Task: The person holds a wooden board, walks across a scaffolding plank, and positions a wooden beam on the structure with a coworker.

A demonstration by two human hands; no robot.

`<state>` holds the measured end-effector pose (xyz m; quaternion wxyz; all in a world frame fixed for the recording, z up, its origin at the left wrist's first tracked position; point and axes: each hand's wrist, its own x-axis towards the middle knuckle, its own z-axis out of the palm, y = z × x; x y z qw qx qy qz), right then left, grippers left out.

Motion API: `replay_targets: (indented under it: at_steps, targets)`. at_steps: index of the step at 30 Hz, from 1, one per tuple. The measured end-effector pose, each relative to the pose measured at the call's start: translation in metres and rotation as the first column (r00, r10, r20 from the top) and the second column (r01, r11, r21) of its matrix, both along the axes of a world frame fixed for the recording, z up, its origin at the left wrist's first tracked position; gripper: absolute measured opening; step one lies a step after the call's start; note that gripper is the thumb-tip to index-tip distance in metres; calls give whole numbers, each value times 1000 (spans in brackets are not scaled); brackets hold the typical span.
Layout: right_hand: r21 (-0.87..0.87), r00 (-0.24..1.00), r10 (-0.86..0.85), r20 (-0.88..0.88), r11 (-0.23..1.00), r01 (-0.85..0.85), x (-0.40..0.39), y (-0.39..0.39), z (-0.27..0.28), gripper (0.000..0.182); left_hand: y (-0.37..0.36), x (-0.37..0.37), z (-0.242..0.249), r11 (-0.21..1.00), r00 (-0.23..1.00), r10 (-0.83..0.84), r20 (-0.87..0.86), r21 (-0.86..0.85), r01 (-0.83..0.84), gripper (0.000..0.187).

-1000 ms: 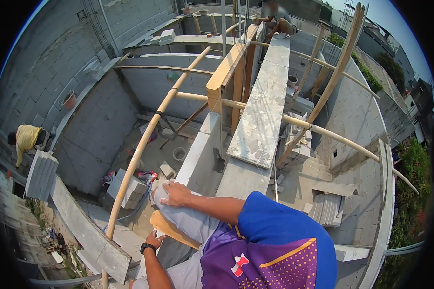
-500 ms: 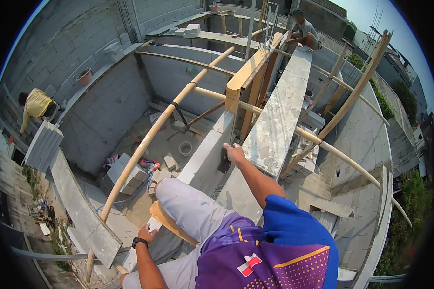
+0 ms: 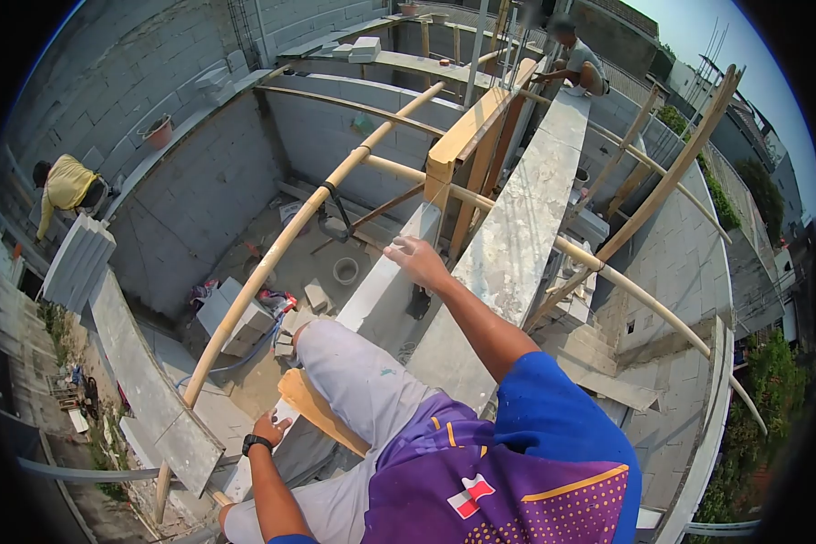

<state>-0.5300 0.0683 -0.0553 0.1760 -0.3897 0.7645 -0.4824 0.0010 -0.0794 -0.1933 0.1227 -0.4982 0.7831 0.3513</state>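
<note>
My right hand point(image 3: 417, 261) is at the top of a pale block wall point(image 3: 372, 292), fingers stretched out over its upper edge, with nothing visible in them. Just below it, a dark object point(image 3: 418, 303) shows against the wall's right side. At lower left, my left hand point(image 3: 267, 432) lies on a white block edge point(image 3: 286, 415) beside my knee, its fingers reaching onto the top. A dark watch point(image 3: 257, 443) is on that wrist. Between my legs is a yellowish wooden board point(image 3: 313, 408).
Bamboo poles point(image 3: 308, 218) cross the space. A mortar-stained plank point(image 3: 526, 231) runs along my right, near a timber form point(image 3: 467, 127). Below are a bucket point(image 3: 345, 269) and loose blocks point(image 3: 236, 317). One person point(image 3: 68, 192) bends at far left; another point(image 3: 582, 65) crouches at the back.
My right hand has moved up and left, from the wall's side to over its top edge. My left hand has shifted slightly up and left. The view has tilted a little.
</note>
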Motion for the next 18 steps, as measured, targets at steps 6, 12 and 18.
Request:
replay_targets:
  at_steps: [6, 12, 18]
  targets:
    - [328, 920, 392, -16, 871, -366, 171, -1, -38, 75, 6, -6, 15, 998, 996, 54, -68, 25, -53, 77]
    - [279, 876, 356, -325, 921, -271, 204, 12, -55, 75, 13, -4, 24, 1000, 1000, 13, 7, -5, -13, 75]
    - [295, 899, 376, -223, 905, -305, 193, 8, -53, 76, 11, 9, 11, 1000, 999, 22, 30, 18, -22, 77]
